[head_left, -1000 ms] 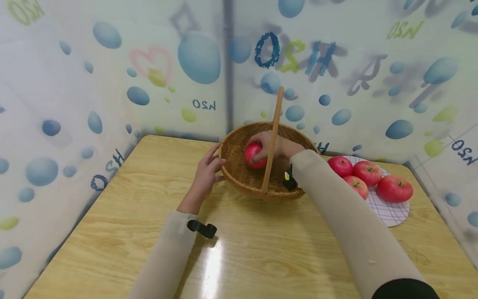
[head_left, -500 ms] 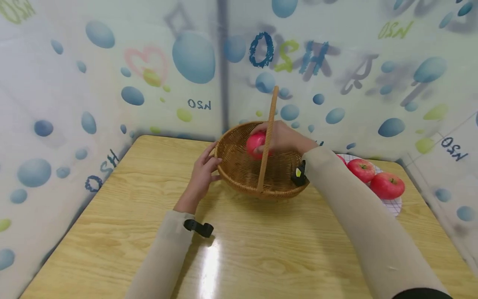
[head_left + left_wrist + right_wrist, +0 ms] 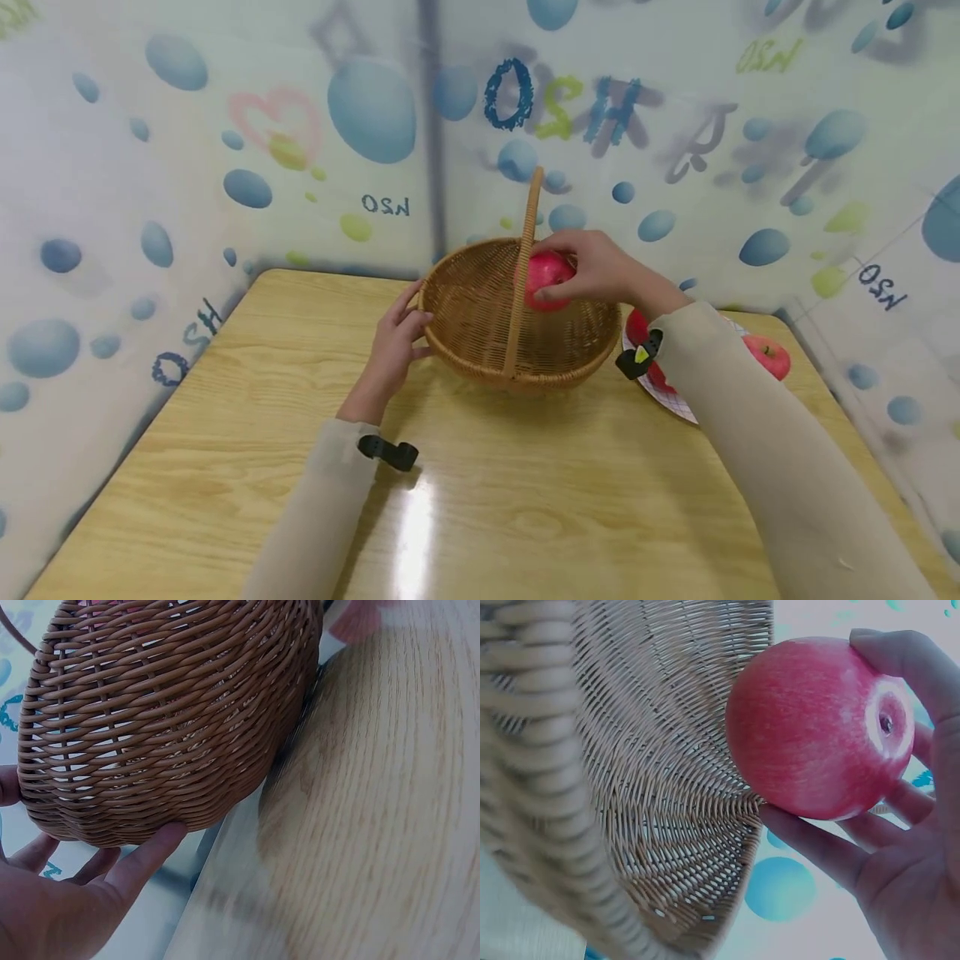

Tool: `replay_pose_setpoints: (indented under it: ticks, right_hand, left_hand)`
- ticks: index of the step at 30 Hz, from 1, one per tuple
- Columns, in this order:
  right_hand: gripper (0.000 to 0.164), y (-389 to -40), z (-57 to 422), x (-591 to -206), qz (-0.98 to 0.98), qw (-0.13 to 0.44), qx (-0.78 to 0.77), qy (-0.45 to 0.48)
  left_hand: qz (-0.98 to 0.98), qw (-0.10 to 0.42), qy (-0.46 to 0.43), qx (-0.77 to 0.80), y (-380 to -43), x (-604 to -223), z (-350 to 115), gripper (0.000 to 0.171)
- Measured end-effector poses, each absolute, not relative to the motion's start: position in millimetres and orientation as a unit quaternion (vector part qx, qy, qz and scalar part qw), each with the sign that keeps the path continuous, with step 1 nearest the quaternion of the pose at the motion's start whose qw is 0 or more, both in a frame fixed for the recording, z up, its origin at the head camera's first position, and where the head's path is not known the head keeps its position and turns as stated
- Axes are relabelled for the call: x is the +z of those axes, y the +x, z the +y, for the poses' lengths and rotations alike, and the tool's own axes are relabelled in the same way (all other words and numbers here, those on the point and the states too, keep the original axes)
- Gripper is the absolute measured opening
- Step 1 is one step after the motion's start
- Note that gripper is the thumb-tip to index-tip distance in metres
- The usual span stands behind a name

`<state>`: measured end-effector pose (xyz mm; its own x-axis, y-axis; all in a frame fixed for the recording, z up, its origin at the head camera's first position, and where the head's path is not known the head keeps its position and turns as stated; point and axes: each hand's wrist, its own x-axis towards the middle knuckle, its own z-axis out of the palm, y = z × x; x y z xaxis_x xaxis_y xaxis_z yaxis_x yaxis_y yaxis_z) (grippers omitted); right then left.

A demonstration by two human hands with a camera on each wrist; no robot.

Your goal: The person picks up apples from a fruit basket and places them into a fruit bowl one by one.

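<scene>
My right hand (image 3: 596, 267) holds a red apple (image 3: 551, 282) over the right half of a wicker basket (image 3: 468, 287), just right of its upright handle (image 3: 522, 275). In the right wrist view the thumb and fingers reach round the apple (image 3: 810, 727), whose dimpled end faces the palm. My left hand (image 3: 392, 346) grips the basket's left rim. Seen from the left wrist, one fingertip (image 3: 176, 831) presses against the basket's woven outer wall (image 3: 165, 727). Inside the basket, the visible part of the bottom shows bare wicker.
On the right of the wooden table (image 3: 487, 500), a checked plate (image 3: 675, 406) bears several red apples (image 3: 768, 357), partly covered by my right sleeve (image 3: 750, 417). A patterned wall (image 3: 322, 225) rises close behind the basket.
My right hand has lifted the apple from inside the basket and carried it right, past the handle. The left hand stays at the rim. The head view has turned slightly right.
</scene>
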<state>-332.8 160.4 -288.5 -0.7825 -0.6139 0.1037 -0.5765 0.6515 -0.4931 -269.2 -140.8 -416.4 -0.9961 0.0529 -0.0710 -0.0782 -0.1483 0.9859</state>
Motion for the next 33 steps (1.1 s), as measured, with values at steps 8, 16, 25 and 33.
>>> replay_pose_setpoints:
  ticks: [8, 16, 25, 33]
  right_hand:
    - [0.054, -305, 185, -287, 0.910, 0.004, -0.283, -0.302]
    - [0.055, -273, 222, -285, 0.906, -0.032, -0.334, -0.259]
    - [0.058, -244, 262, -295, 0.901, -0.070, -0.380, -0.199]
    - [0.060, -222, 294, -330, 0.902, -0.088, -0.393, -0.156]
  left_hand:
    - [0.653, 0.046, -0.010, 0.756, -271, -415, -140, 0.064]
    - [0.647, 0.051, -0.015, 0.761, -271, -415, -139, 0.064]
    - [0.656, 0.052, -0.015, 0.753, -269, -415, -143, 0.065]
    - [0.661, 0.053, -0.009, 0.749, -269, -415, -139, 0.066]
